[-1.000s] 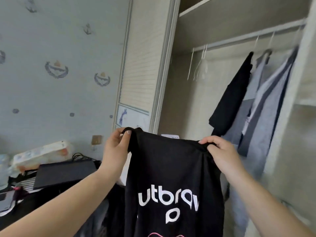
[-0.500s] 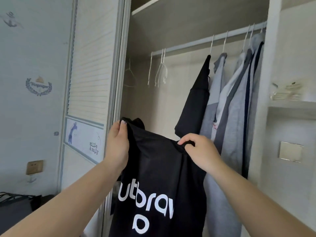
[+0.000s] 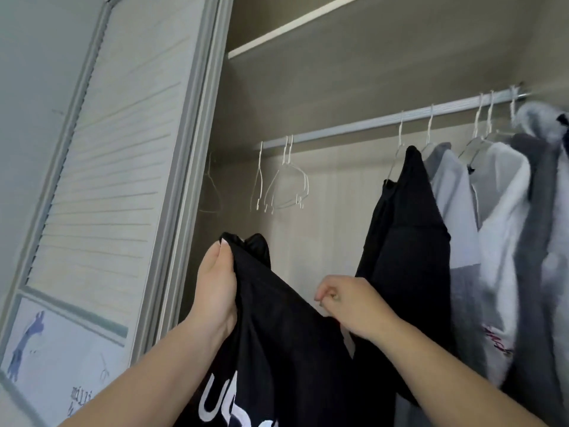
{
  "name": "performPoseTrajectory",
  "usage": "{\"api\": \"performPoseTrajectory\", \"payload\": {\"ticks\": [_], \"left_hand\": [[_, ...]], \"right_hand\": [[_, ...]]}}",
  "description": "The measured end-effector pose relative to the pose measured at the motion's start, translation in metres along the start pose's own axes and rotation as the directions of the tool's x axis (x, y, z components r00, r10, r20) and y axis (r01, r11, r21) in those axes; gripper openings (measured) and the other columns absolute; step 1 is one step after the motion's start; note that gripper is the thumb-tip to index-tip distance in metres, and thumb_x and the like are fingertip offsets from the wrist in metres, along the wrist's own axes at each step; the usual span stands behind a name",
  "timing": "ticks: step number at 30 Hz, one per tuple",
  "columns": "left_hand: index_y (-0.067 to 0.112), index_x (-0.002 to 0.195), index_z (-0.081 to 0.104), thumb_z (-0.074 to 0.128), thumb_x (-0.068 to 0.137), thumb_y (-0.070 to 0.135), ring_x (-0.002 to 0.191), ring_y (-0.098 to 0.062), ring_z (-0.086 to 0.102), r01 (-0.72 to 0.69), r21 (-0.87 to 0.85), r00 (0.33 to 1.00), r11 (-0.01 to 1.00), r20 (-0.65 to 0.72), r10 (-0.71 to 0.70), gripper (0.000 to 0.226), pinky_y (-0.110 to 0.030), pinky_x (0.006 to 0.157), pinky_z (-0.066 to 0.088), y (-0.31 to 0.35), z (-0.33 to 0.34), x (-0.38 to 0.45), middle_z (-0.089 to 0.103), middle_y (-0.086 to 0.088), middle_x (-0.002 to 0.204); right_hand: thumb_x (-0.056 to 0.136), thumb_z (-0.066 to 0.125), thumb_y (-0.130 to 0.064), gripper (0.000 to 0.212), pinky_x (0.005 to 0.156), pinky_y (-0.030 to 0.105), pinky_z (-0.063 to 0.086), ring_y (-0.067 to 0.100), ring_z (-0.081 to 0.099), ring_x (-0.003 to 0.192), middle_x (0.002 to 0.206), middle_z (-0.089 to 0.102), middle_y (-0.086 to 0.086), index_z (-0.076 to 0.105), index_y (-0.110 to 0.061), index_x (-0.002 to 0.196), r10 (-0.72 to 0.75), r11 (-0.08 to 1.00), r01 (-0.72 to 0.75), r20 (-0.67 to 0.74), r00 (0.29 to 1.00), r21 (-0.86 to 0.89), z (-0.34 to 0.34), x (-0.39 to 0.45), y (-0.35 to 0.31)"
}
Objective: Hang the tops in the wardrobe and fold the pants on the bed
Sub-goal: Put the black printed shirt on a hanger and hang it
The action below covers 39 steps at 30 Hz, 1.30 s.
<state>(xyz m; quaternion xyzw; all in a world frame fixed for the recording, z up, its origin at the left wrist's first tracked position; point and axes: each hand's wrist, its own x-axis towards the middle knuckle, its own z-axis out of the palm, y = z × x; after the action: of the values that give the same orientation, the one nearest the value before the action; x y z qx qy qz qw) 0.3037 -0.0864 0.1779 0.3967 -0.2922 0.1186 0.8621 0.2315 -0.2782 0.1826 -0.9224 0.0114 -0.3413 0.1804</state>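
An open wardrobe (image 3: 354, 72) fills most of the view, seen from below at a steep upward angle. Its sliding door (image 3: 117, 155), pale with horizontal slats, stands at the left, and a lower panel on it carries a blue animal drawing with some small handwriting. A light shelf edge runs across the top of the wardrobe, and below it a silver hanging rail (image 3: 385, 120) slopes up toward the right.

On the right part of the rail hang several tops: a black top (image 3: 403, 241) nearest the middle, then grey and white tops (image 3: 498, 241) crowded together toward the right edge. How many there are in the crowded group cannot be told.

A black T-shirt (image 3: 277, 334) with large white lettering is held up in front of the wardrobe, below the rail and left of the hanging black top. Only part of the lettering shows at the bottom edge.

On the left part of the rail hang 3 bare white wire hangers (image 3: 283, 186), close together, with a fainter 4th hanger (image 3: 212, 186) further left in shadow.

The left hand (image 3: 217, 288) grips the T-shirt near its top, fingers and thumb closed around bunched fabric. The right hand (image 3: 351, 303) sits just beside the shirt's sloping upper edge, its fingers curled inward; whether it pinches the fabric or holds nothing cannot be told.
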Motion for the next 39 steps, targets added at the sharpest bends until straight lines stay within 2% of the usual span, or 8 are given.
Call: {"api": "performPoseTrajectory", "payload": {"ticks": [4, 9, 12, 14, 18, 24, 29, 39], "left_hand": [[0.016, 0.086, 0.054, 0.049, 0.096, 0.031, 0.072, -0.021, 0.053, -0.001, 0.029, 0.998, 1.0, 0.062, 0.0, 0.018, -0.033, 0.062, 0.049, -0.002, -0.002, 0.043, 0.054, -0.005, 0.08], [0.02, 0.076, 0.041, 0.053, 0.089, 0.026, 0.05, -0.01, 0.039, -0.016, 0.118, 0.997, 0.993, 0.077, 0.007, 0.019, -0.02, 0.042, 0.038, -0.008, -0.005, 0.079, 0.038, 0.003, 0.063], [0.021, 0.071, 0.04, 0.056, 0.087, 0.028, 0.051, -0.012, 0.041, -0.018, 0.14, 0.998, 0.99, 0.07, 0.008, 0.024, -0.023, 0.045, 0.039, -0.01, -0.006, 0.094, 0.041, 0.003, 0.062], [0.022, 0.068, 0.041, 0.057, 0.087, 0.03, 0.052, -0.015, 0.045, -0.025, 0.157, 0.996, 0.987, 0.086, 0.012, 0.026, -0.026, 0.047, 0.042, -0.011, -0.007, 0.103, 0.044, 0.001, 0.061], [0.021, 0.065, 0.049, 0.056, 0.09, 0.031, 0.052, -0.017, 0.048, -0.014, 0.135, 0.992, 0.991, 0.129, -0.004, 0.028, -0.028, 0.049, 0.045, -0.012, -0.005, 0.118, 0.049, 0.0, 0.06], [0.02, 0.068, 0.051, 0.056, 0.093, 0.036, 0.059, -0.019, 0.049, 0.019, 0.141, 0.984, 0.99, 0.172, -0.043, 0.03, -0.03, 0.056, 0.046, -0.014, -0.001, 0.128, 0.049, -0.005, 0.066], [0.019, 0.067, 0.047, 0.056, 0.093, 0.036, 0.053, -0.018, 0.049, 0.032, 0.156, 0.981, 0.987, 0.184, -0.061, 0.032, -0.029, 0.051, 0.045, -0.016, 0.002, 0.126, 0.048, -0.004, 0.062], [0.014, 0.063, 0.042, 0.054, 0.095, 0.026, 0.035, -0.012, 0.045, 0.046, 0.094, 0.978, 0.994, 0.199, -0.064, 0.037, -0.019, 0.035, 0.039, -0.019, 0.018, 0.114, 0.044, 0.0, 0.047]], "right_hand": [[0.086, 0.052, -0.018, 0.022, 0.066, 0.026, 0.055, 0.006, 0.063, 0.065, 0.072, 0.062, -0.013, 0.064, -0.036, 0.079, -0.023, 0.996, 0.031, -0.094, 0.995, 0.083, -0.014, 0.063, -0.011], [0.09, 0.052, -0.027, 0.031, 0.086, 0.038, 0.053, 0.017, 0.063, 0.091, 0.09, 0.062, -0.013, 0.061, -0.022, 0.12, -0.05, 0.995, 0.071, -0.257, 0.965, 0.073, -0.042, 0.137, -0.033], [0.095, 0.047, -0.032, 0.045, 0.093, 0.039, 0.049, 0.028, 0.06, 0.106, 0.12, 0.061, 0.001, 0.049, -0.014, 0.136, -0.01, 0.999, 0.021, -0.338, 0.941, 0.027, -0.057, 0.179, -0.043], [0.097, 0.043, -0.033, 0.043, 0.092, 0.045, 0.05, 0.035, 0.06, 0.105, 0.115, 0.06, 0.01, 0.052, -0.005, 0.129, 0.042, 0.999, -0.032, -0.356, 0.934, 0.034, -0.061, 0.202, -0.046], [0.098, 0.043, -0.034, 0.037, 0.08, 0.043, 0.056, 0.032, 0.06, 0.068, 0.066, 0.047, 0.006, 0.051, -0.006, 0.076, 0.172, 0.982, -0.139, -0.294, 0.94, 0.13, -0.055, 0.23, -0.046], [0.1, 0.038, -0.038, 0.041, 0.069, 0.03, 0.043, 0.031, 0.06, 0.081, 0.083, 0.062, 0.01, 0.066, -0.008, 0.094, 0.133, 0.989, -0.098, -0.399, 0.907, 0.108, -0.027, 0.25, -0.025], [0.1, 0.035, -0.03, 0.039, 0.059, 0.029, 0.033, 0.03, 0.052, 0.075, 0.085, 0.061, 0.012, 0.06, -0.011, 0.077, 0.205, 0.953, -0.031, -0.571, 0.795, 0.3, -0.023, 0.257, -0.027], [0.099, 0.037, -0.032, 0.029, 0.079, 0.029, 0.047, 0.021, 0.065, 0.091, 0.089, 0.073, -0.006, 0.06, -0.025, 0.082, 0.342, 0.777, 0.082, -0.528, 0.777, 0.625, -0.028, 0.28, -0.049]]}}
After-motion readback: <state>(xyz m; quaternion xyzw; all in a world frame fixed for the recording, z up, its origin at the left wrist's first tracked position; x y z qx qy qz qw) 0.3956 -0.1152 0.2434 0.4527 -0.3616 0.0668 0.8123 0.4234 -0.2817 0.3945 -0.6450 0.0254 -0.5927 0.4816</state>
